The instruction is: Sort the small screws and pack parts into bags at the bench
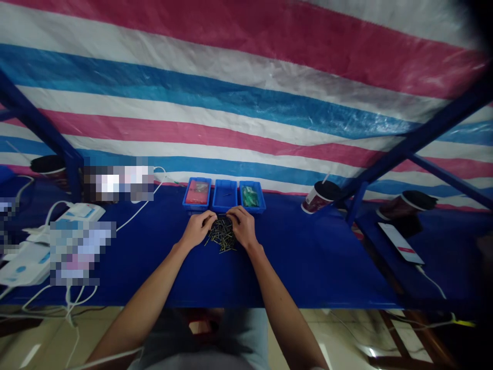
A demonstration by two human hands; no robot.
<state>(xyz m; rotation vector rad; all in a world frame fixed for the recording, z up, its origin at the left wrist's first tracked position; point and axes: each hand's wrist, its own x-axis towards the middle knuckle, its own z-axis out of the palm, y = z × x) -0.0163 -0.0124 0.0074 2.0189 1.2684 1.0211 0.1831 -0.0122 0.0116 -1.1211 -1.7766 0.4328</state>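
A pile of thin dark and yellowish sticks [222,237], perhaps screws or pins, lies on the blue table between my two hands. My left hand [197,229] rests at the pile's left edge, thumb and fingers drawn together; whatever is in them is too small to make out. On the right edge, my right hand [243,226] curls its fingers over the pile, its fingertips pinched close to the middle tray. That blue tray [219,196] holds one or two tiny dark pieces. Beside it stand a left tray [185,203] with a pink packet [197,192] and a right tray [259,204] with green bags [250,196].
A lidded cup with a straw [320,197] stands at the back right. White power strips [29,259] and cables cover the left of the blue table [308,257]. A phone [400,243] lies on the right-hand table. Striped sheeting [246,92] hangs behind.
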